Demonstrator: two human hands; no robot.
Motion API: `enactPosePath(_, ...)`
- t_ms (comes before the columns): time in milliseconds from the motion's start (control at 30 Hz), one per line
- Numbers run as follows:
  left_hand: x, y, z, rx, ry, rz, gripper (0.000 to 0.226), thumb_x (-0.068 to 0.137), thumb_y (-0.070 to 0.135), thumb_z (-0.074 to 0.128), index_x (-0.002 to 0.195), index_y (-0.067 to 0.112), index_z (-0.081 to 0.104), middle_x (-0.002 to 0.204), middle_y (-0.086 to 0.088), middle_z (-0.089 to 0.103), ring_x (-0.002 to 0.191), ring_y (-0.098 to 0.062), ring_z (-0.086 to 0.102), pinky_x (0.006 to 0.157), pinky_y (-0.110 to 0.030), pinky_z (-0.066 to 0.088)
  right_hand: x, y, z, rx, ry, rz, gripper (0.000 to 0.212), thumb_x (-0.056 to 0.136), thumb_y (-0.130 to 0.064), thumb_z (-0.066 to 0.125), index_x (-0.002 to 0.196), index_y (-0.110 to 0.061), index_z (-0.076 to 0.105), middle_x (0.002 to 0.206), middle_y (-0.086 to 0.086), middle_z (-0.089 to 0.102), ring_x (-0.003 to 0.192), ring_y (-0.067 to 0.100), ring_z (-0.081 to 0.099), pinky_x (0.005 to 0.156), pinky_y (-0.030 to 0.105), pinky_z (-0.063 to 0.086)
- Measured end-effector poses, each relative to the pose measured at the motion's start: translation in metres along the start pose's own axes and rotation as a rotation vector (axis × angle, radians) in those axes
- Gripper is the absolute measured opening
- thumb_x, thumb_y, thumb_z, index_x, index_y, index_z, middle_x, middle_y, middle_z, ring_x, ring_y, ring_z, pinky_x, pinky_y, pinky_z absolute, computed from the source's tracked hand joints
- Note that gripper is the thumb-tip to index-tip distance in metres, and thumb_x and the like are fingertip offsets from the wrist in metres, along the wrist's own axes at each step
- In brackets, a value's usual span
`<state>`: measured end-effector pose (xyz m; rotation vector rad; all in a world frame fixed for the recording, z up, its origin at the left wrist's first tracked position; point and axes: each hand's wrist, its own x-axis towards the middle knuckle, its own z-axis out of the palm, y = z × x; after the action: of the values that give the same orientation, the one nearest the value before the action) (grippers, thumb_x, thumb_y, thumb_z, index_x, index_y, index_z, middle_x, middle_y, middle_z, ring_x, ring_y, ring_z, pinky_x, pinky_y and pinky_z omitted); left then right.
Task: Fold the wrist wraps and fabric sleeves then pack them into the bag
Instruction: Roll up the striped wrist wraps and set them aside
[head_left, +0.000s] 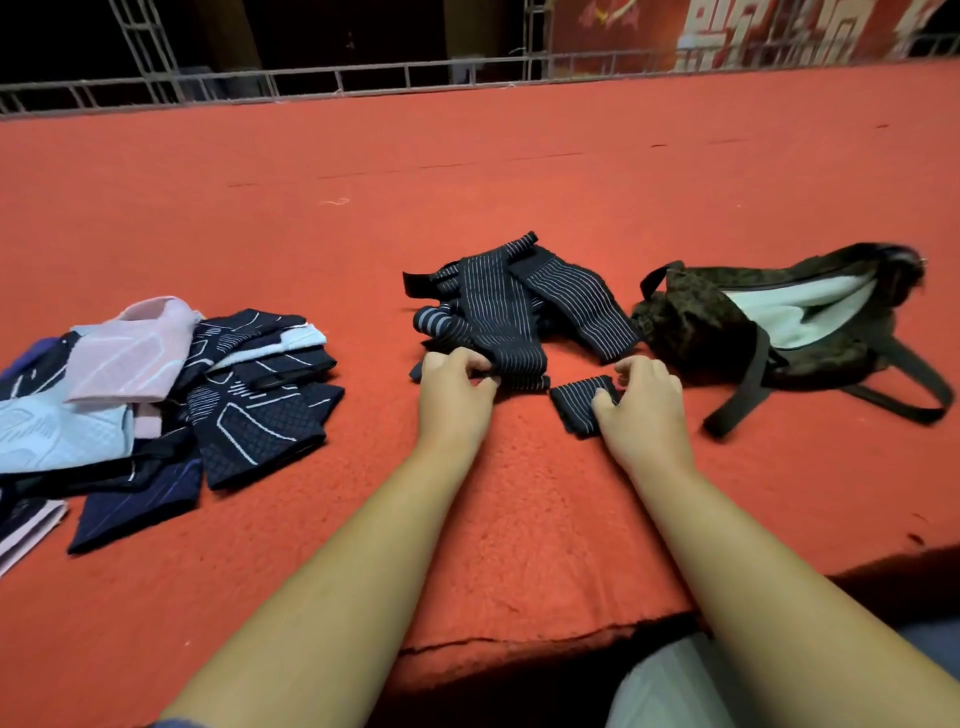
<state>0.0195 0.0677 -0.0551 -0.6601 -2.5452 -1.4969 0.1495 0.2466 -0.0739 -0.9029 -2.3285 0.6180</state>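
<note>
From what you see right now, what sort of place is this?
Probably a stage or event platform: red carpet covers a raised floor, a metal truss runs along its far edge, and a red banner with large white characters hangs behind.

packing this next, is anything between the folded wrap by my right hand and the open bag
Nothing visible blocks it. Only bare red carpet lies between the folded wrap and the bag; the unfolded wraps lie farther back.
</note>
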Motion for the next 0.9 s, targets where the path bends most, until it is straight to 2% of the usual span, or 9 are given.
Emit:
enactPosePath(100, 0.003, -0.001, -0.002, -0.074, 0.069, 0.091, 0.014, 0.087, 0.015, 0.080, 0.095, 0.026, 0.074, 0.108, 0.001, 0.059, 0.101, -0.016, 0.061, 0.098, -0.032, 0.049, -0.001, 0.003, -0.001, 0.024, 0.031, -0.011, 0.034, 0.091, -0.029, 0.071, 0.122, -0.017, 0.064, 0.119, 0.009, 0.057, 0.118, 0.034, 0.052, 0.106, 0.046, 0.045)
enactPosePath(167, 0.004, 0.003, -0.005, -0.109, 0.130, 0.150, 0.010, 0.090, 0.024, 0.075, 0.096, 0.030, 0.070, 0.106, 0.010, 0.059, 0.101, -0.019, 0.062, 0.094, -0.040, 0.054, -0.003, 0.002, -0.002, 0.031, 0.051, -0.042, 0.030, 0.091, -0.032, 0.069, 0.118, -0.019, 0.065, 0.117, 0.007, 0.056, 0.116, 0.033, 0.053, 0.105, 0.046, 0.045)
enactPosePath(333, 0.007, 0.024, -0.022, -0.195, 0.158, 0.134, 0.007, 0.099, 0.028, 0.065, 0.104, 0.032, 0.063, 0.103, 0.011, 0.071, 0.106, -0.016, 0.061, 0.094, -0.035, 0.049, -0.009, -0.004, -0.009, 0.059, 0.073, -0.108, 0.026, 0.090, -0.034, 0.067, 0.114, -0.022, 0.065, 0.114, 0.002, 0.055, 0.113, 0.029, 0.051, 0.102, 0.047, 0.046)
enactPosePath(433, 0.007, 0.038, -0.036, -0.313, 0.150, 0.103, 0.007, 0.100, 0.030, 0.062, 0.107, 0.031, 0.061, 0.100, 0.013, 0.073, 0.096, -0.009, 0.069, 0.089, -0.036, 0.056, -0.013, -0.008, -0.013, 0.046, 0.094, -0.169, 0.024, 0.090, -0.034, 0.070, 0.111, -0.023, 0.065, 0.113, -0.001, 0.056, 0.109, 0.028, 0.051, 0.099, 0.046, 0.045)
enactPosePath(567, 0.001, 0.049, -0.057, -0.385, 0.136, 0.101, 0.008, 0.099, 0.023, 0.063, 0.104, 0.030, 0.062, 0.089, 0.010, 0.069, 0.081, -0.009, 0.063, 0.080, -0.039, 0.054, -0.013, -0.029, -0.011, 0.171, 0.076, -0.247, 0.009, 0.097, -0.032, 0.065, 0.102, -0.026, 0.069, 0.108, -0.008, 0.067, 0.107, 0.023, 0.058, 0.097, 0.040, 0.044)
enactPosePath(667, -0.006, 0.046, -0.070, -0.441, 0.097, 0.044, 0.011, 0.098, 0.021, 0.062, 0.104, 0.030, 0.065, 0.085, 0.009, 0.068, 0.077, -0.009, 0.062, 0.074, -0.037, 0.054, -0.010, -0.067, -0.014, 0.570, -0.118, 0.041, 0.029, 0.104, -0.041, 0.054, 0.099, -0.024, 0.077, 0.096, -0.011, 0.080, 0.098, 0.014, 0.069, 0.088, 0.036, 0.050)
enactPosePath(767, -0.020, 0.038, -0.086, -0.444, 0.039, 0.052, 0.015, 0.100, 0.012, 0.064, 0.108, 0.023, 0.070, 0.089, 0.010, 0.070, 0.078, -0.003, 0.061, 0.074, -0.023, 0.049, -0.011, -0.102, -0.012, 0.835, -0.421, 0.300, 0.051, 0.110, -0.055, 0.039, 0.110, -0.020, 0.076, 0.081, -0.009, 0.081, 0.071, 0.010, 0.065, 0.061, 0.029, 0.045)
enactPosePath(833, -0.033, 0.030, -0.097, -0.400, -0.070, 0.048, 0.017, 0.098, 0.006, 0.063, 0.105, 0.019, 0.072, 0.090, 0.010, 0.070, 0.078, -0.004, 0.059, 0.072, -0.021, 0.048, -0.018, -0.114, -0.009, 0.866, -0.505, 0.321, 0.054, 0.111, -0.056, 0.037, 0.110, -0.017, 0.074, 0.073, -0.008, 0.077, 0.058, 0.008, 0.062, 0.051, 0.027, 0.042)
enactPosePath(900, -0.047, 0.018, -0.109, -0.371, -0.218, 0.012, 0.018, 0.088, 0.002, 0.058, 0.091, 0.014, 0.071, 0.081, 0.004, 0.067, 0.073, -0.012, 0.056, 0.069, -0.030, 0.046, -0.025, -0.117, -0.003, 0.831, -0.535, 0.298, 0.047, 0.111, -0.051, 0.043, 0.107, -0.015, 0.074, 0.080, -0.003, 0.078, 0.059, 0.011, 0.064, 0.050, 0.026, 0.045)
